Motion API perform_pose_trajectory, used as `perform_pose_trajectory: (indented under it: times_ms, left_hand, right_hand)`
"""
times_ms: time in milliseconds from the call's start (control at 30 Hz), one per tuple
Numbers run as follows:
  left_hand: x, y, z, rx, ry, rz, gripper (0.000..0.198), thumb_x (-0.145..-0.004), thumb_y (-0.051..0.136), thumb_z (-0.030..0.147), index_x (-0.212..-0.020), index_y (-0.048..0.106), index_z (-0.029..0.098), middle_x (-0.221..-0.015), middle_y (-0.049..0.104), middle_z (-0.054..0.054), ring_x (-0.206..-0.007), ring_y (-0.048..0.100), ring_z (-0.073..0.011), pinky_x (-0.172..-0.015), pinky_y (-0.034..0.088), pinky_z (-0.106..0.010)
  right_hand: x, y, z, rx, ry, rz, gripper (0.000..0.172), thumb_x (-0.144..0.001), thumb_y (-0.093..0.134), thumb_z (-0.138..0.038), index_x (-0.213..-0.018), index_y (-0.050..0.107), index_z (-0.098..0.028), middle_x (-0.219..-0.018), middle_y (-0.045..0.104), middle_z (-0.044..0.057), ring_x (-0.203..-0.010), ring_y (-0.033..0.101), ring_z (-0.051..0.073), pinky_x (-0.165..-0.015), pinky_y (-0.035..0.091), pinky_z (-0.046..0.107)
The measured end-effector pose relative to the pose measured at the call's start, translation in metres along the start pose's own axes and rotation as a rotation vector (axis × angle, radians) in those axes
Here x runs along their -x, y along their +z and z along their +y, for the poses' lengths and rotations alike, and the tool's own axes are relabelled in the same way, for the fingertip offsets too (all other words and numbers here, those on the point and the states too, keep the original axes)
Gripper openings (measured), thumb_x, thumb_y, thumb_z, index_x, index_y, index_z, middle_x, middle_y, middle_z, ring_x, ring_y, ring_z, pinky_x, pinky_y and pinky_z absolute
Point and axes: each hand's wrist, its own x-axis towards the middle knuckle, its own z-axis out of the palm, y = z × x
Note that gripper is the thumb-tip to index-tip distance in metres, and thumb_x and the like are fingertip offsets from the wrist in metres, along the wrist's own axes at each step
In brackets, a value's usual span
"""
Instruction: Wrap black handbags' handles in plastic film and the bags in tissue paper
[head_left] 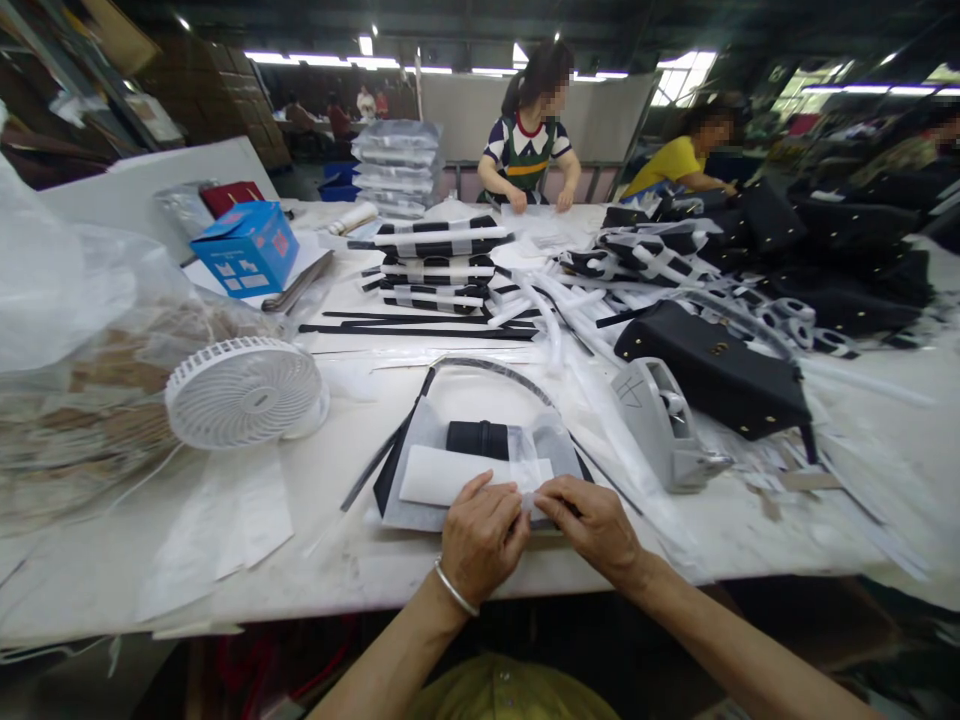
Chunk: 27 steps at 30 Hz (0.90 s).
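Observation:
My left hand (pixel 486 535) and my right hand (pixel 592 522) meet near the table's front edge. Fingers on both sides pinch the end of a translucent plastic strip (pixel 528 470). Beneath it lies a black handbag, mostly hidden under a pale translucent sheet (pixel 420 430), its wrapped handle (pixel 495 366) arching away from me. On the sheet rest a rolled black piece (pixel 478 440), perhaps a strap, and a folded white sheet (pixel 442 476). The strip runs over the right part of both. A bangle circles my left wrist.
A white fan (pixel 246 392) and blue box (pixel 246 248) stand left, by a big plastic bag (pixel 97 360). Right are a tape dispenser (pixel 664 425) and black handbag (pixel 720 368). Wrapped bundles (pixel 439 270) lie ahead; a co-worker (pixel 529 140) handles plastic across the table.

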Motion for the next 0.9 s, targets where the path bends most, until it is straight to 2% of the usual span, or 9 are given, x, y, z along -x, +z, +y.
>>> perform_pose_trajectory:
  times_ms: [167, 267, 400, 533, 700, 800, 900]
  left_hand:
    - [-0.003, 0.005, 0.0, -0.019, -0.029, 0.059, 0.015, -0.084, 0.052, 0.008, -0.076, 0.053, 0.02, -0.081, 0.071, -0.002, -0.08, 0.068, -0.0126, -0.1, 0.048, -0.037]
    - [-0.003, 0.004, 0.0, -0.011, -0.026, 0.043, 0.012, -0.086, 0.054, 0.011, -0.078, 0.052, 0.02, -0.078, 0.068, -0.001, -0.081, 0.068, -0.0135, -0.099, 0.048, -0.037]
    - [-0.001, 0.004, 0.0, -0.031, -0.045, -0.001, 0.008, -0.086, 0.059, 0.022, -0.084, 0.051, 0.02, -0.07, 0.062, 0.001, -0.072, 0.066, -0.0146, -0.097, 0.05, -0.038]
    - [0.0, 0.006, -0.001, -0.042, -0.03, 0.012, 0.009, -0.087, 0.058, 0.02, -0.095, 0.053, 0.019, -0.074, 0.063, 0.001, -0.071, 0.065, -0.0143, -0.098, 0.05, -0.038]
    - [-0.002, 0.002, -0.004, -0.043, 0.041, -0.035, 0.018, -0.089, 0.054, 0.016, -0.107, 0.055, 0.019, -0.087, 0.069, -0.002, -0.082, 0.067, -0.0147, -0.099, 0.048, -0.038]
    - [0.0, -0.002, -0.007, -0.066, 0.105, -0.089, 0.023, -0.09, 0.054, 0.02, -0.113, 0.056, 0.02, -0.094, 0.069, -0.004, -0.089, 0.067, -0.0156, -0.101, 0.047, -0.04]
    - [0.002, -0.005, -0.008, -0.091, 0.143, -0.111, 0.021, -0.09, 0.055, 0.026, -0.11, 0.06, 0.02, -0.102, 0.068, -0.008, -0.099, 0.065, -0.0179, -0.103, 0.047, -0.041]
  right_hand:
    - [-0.01, 0.002, 0.004, -0.055, 0.194, -0.041, 0.014, -0.088, 0.062, -0.028, -0.076, 0.067, -0.022, -0.075, 0.067, 0.001, -0.069, 0.062, 0.016, -0.068, 0.047, 0.026]
    - [-0.014, 0.002, 0.004, -0.105, 0.249, -0.069, 0.015, -0.086, 0.064, -0.028, -0.073, 0.067, -0.022, -0.074, 0.066, 0.001, -0.069, 0.061, 0.016, -0.068, 0.046, 0.026]
    - [-0.016, 0.002, 0.0, -0.145, 0.298, -0.06, 0.015, -0.085, 0.063, -0.029, -0.073, 0.068, -0.022, -0.072, 0.066, 0.0, -0.068, 0.061, 0.016, -0.067, 0.044, 0.026]
    - [-0.018, 0.005, 0.002, -0.109, 0.328, -0.065, 0.017, -0.085, 0.063, -0.031, -0.071, 0.067, -0.022, -0.073, 0.065, 0.001, -0.069, 0.06, 0.016, -0.067, 0.044, 0.027]
    - [-0.02, 0.009, 0.01, -0.054, 0.369, -0.124, 0.019, -0.083, 0.063, -0.032, -0.068, 0.064, -0.021, -0.07, 0.061, -0.001, -0.066, 0.057, 0.015, -0.065, 0.042, 0.026]
    - [-0.022, 0.009, 0.012, -0.042, 0.388, -0.143, 0.018, -0.081, 0.064, -0.032, -0.067, 0.063, -0.021, -0.069, 0.06, -0.001, -0.064, 0.055, 0.014, -0.063, 0.041, 0.026]
    - [-0.026, 0.009, 0.011, -0.031, 0.406, -0.154, 0.018, -0.079, 0.064, -0.031, -0.064, 0.061, -0.021, -0.068, 0.059, -0.001, -0.063, 0.054, 0.014, -0.061, 0.039, 0.025]
